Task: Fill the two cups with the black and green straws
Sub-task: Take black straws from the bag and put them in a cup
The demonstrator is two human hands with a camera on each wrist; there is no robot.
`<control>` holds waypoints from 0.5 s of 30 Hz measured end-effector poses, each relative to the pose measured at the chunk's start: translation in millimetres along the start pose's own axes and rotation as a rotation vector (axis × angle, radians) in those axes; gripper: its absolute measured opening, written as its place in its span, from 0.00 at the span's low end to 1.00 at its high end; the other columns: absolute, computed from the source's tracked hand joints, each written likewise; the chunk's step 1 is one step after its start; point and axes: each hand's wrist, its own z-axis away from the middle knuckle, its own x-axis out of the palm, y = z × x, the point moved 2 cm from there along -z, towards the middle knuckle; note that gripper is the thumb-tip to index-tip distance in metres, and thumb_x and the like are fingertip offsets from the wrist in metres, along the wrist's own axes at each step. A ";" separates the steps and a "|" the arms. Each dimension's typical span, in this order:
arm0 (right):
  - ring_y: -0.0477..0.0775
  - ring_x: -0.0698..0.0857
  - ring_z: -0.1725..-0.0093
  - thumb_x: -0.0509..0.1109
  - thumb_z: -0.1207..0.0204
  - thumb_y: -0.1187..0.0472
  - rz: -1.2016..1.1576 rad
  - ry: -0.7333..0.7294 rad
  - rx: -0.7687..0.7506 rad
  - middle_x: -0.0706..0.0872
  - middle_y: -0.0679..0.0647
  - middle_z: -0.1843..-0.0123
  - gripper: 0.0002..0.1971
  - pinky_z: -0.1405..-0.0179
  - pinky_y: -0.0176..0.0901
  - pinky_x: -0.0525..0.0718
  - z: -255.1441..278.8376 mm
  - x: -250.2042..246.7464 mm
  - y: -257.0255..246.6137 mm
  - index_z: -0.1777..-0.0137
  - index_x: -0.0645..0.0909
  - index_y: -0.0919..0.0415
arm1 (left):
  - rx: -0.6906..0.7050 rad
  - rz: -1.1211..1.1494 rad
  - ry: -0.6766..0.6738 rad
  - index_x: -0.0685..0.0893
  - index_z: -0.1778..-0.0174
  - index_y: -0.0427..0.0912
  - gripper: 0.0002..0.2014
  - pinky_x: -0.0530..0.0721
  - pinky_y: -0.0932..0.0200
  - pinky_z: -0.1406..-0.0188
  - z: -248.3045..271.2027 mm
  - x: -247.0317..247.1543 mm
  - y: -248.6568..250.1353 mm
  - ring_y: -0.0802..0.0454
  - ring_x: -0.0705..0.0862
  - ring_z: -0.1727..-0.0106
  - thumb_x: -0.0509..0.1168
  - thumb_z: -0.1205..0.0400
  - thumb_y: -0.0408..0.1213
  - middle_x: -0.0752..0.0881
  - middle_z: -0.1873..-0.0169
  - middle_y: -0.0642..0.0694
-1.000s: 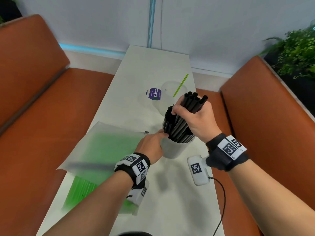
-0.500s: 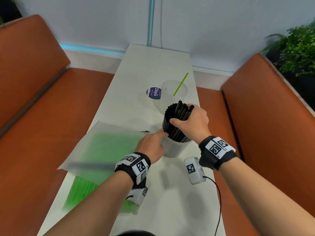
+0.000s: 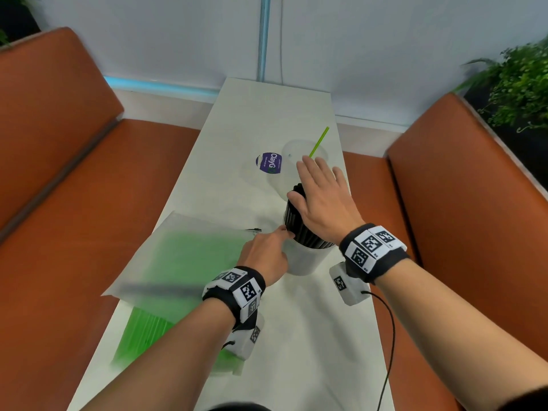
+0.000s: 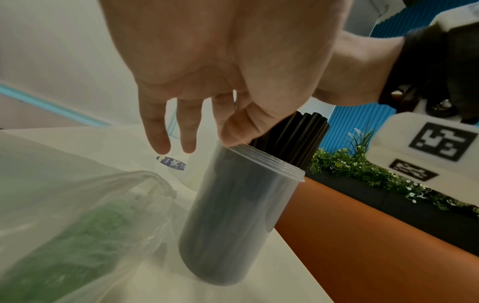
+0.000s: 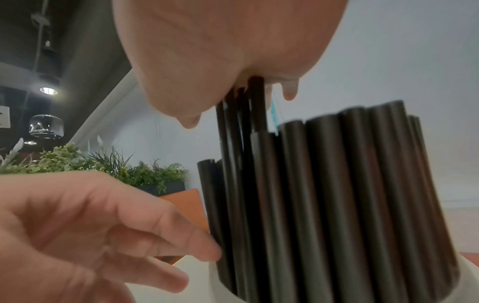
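A frosted plastic cup stands mid-table, packed with black straws. My right hand lies flat, palm down, on the straws' tops, with a few taller straws touching the palm. My left hand is at the cup's left side; its thumb rests on the rim and its fingers touch the straws. Behind stands a second clear cup holding one green straw. Several green straws lie in a frosted plastic bag at the left.
The narrow white table runs away from me between two orange benches. A round purple label sits left of the far cup. A plant stands behind the right bench. A black cable trails from my right wrist.
My right hand gripped a bundle of black straws raised above the cup, lowered them in, let go, and now lies flat on their tops. The left hand stayed at the rim.
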 end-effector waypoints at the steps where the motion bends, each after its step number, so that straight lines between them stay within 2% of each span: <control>1: 0.59 0.50 0.14 0.49 0.13 0.42 0.014 -0.028 -0.002 0.53 0.56 0.12 0.33 0.16 0.61 0.48 -1.8 2.9 -0.6 0.14 0.52 0.59 | 0.000 0.000 0.006 0.76 0.26 0.58 0.31 0.85 0.47 0.46 0.1 -0.2 0.5 0.37 0.84 0.43 0.58 0.24 0.27 0.85 0.35 0.45; 4: 0.60 0.49 0.14 0.47 0.15 0.39 0.063 -0.084 -0.028 0.53 0.57 0.12 0.35 0.16 0.63 0.48 -4.9 11.2 -3.7 0.14 0.50 0.60 | 0.001 -0.007 0.011 0.76 0.26 0.59 0.32 0.85 0.46 0.49 -0.3 -1.1 2.5 0.35 0.85 0.47 0.58 0.24 0.26 0.87 0.44 0.40; 10: 0.61 0.48 0.13 0.46 0.16 0.36 0.158 -0.176 -0.050 0.50 0.59 0.12 0.39 0.16 0.64 0.47 10.9 30.6 -7.9 0.14 0.47 0.61 | 0.001 -0.060 0.012 0.76 0.27 0.52 0.28 0.84 0.46 0.50 0.8 -3.7 7.0 0.34 0.84 0.48 0.57 0.23 0.27 0.86 0.48 0.38; 13: 0.60 0.46 0.13 0.43 0.17 0.33 0.183 -0.221 -0.041 0.48 0.58 0.12 0.40 0.17 0.66 0.45 11.1 34.9 -9.4 0.13 0.44 0.60 | -0.008 -0.076 0.001 0.77 0.28 0.50 0.26 0.83 0.46 0.47 2.8 -4.5 6.6 0.35 0.84 0.45 0.57 0.22 0.28 0.86 0.45 0.39; 15: 0.61 0.45 0.13 0.40 0.19 0.31 0.165 -0.254 -0.043 0.47 0.56 0.12 0.40 0.18 0.68 0.43 7.0 33.3 -7.6 0.13 0.43 0.55 | -0.002 -0.085 0.006 0.78 0.29 0.50 0.26 0.83 0.46 0.47 3.7 -6.3 7.6 0.35 0.84 0.44 0.58 0.22 0.27 0.86 0.41 0.40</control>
